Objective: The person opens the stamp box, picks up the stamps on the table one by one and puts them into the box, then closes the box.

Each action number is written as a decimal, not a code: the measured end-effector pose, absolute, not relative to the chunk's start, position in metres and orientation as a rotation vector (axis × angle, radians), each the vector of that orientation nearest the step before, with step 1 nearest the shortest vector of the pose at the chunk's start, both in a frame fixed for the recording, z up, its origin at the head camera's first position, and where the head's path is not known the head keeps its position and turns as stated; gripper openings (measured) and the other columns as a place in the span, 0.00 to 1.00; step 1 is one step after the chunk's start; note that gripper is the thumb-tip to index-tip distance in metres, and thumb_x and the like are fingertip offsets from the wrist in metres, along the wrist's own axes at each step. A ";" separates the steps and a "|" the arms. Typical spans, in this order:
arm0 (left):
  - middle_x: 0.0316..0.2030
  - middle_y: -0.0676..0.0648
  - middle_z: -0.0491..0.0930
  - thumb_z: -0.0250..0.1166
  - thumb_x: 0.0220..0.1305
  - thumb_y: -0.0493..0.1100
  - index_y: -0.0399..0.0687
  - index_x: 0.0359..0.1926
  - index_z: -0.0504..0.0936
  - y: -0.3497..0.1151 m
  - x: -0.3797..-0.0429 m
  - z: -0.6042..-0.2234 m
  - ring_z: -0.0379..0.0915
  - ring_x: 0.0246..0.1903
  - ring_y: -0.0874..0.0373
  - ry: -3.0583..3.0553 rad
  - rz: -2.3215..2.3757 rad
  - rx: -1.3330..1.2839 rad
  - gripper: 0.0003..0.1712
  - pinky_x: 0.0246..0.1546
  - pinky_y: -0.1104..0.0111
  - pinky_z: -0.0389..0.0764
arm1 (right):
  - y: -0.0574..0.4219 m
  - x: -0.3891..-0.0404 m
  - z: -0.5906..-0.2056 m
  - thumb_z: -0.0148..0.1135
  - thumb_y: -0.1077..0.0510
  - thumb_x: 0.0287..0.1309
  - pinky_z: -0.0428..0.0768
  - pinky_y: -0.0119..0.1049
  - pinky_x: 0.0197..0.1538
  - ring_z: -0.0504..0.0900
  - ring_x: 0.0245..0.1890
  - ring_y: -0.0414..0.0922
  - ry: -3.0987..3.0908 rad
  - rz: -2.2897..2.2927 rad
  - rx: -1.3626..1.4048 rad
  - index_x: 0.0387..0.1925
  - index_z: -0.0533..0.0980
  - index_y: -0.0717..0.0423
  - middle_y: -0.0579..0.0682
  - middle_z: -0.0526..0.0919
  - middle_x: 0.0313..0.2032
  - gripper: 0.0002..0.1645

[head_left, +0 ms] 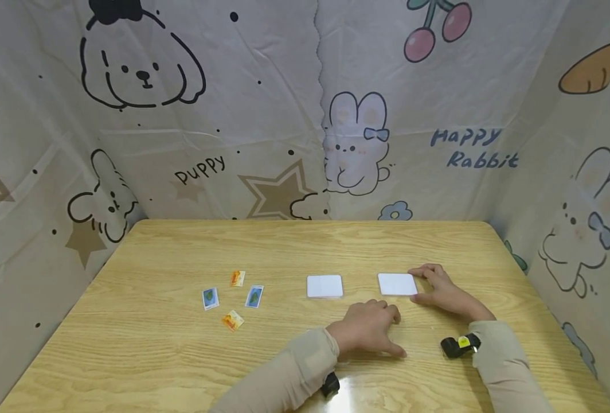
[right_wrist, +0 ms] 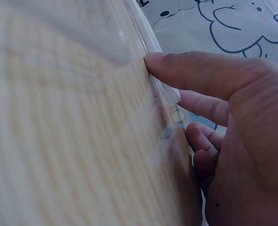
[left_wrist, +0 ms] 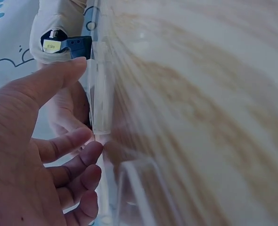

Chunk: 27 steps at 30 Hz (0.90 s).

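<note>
My right hand (head_left: 449, 295) pinches the right end of a flat white rectangular piece (head_left: 398, 284) that lies on the table, thumb near its front corner and forefinger near its back corner. The right wrist view shows the thumb (right_wrist: 191, 70) at the piece's clear, glossy edge, with the other fingers behind. A second white rectangular piece (head_left: 324, 286) lies to the left, apart from the first. Low over the table, in front of both pieces, my left hand (head_left: 369, 327) has its thumb spread and fingers loosely bent, holding nothing. Clear plastic (left_wrist: 101, 94) stands beyond its fingertips in the left wrist view.
Farther left lie several small pictured cards: two blue ones (head_left: 210, 298) and two orange-yellow ones (head_left: 233, 320). The wooden table (head_left: 145, 355) meets a hung cloth (head_left: 264, 126) with printed animals at its back and sides. Each wrist wears a black camera (head_left: 454, 346).
</note>
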<state>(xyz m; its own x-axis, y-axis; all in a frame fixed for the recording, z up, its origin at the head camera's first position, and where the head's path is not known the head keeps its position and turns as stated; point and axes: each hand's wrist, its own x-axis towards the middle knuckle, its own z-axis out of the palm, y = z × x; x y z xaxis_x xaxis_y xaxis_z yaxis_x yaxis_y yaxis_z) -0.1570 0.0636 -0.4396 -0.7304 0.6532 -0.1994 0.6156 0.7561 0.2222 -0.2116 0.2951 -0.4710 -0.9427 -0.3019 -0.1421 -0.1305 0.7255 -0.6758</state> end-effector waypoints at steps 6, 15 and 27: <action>0.46 0.61 0.78 0.65 0.50 0.73 0.65 0.56 0.75 0.062 -0.159 -0.434 0.74 0.45 0.66 2.687 0.288 0.998 0.35 0.32 0.72 0.74 | 0.293 -0.210 -0.469 0.67 0.50 0.56 0.53 0.72 0.62 0.52 0.65 0.68 2.694 -1.013 -0.346 0.65 0.65 0.62 0.69 0.52 0.65 0.39; 0.40 0.61 0.78 0.65 0.56 0.67 0.64 0.54 0.77 0.056 -0.160 -0.419 0.73 0.37 0.70 2.651 0.420 1.042 0.28 0.28 0.75 0.71 | 0.293 -0.209 -0.468 0.67 0.51 0.56 0.54 0.72 0.61 0.53 0.65 0.68 2.699 -1.017 -0.352 0.65 0.65 0.62 0.69 0.53 0.65 0.39; 0.38 0.57 0.78 0.64 0.62 0.57 0.58 0.48 0.79 0.029 -0.159 -0.394 0.66 0.26 0.71 2.578 0.784 1.192 0.16 0.24 0.79 0.68 | 0.295 -0.210 -0.465 0.64 0.49 0.60 0.59 0.70 0.60 0.59 0.60 0.63 2.711 -1.030 -0.390 0.66 0.63 0.62 0.68 0.53 0.64 0.38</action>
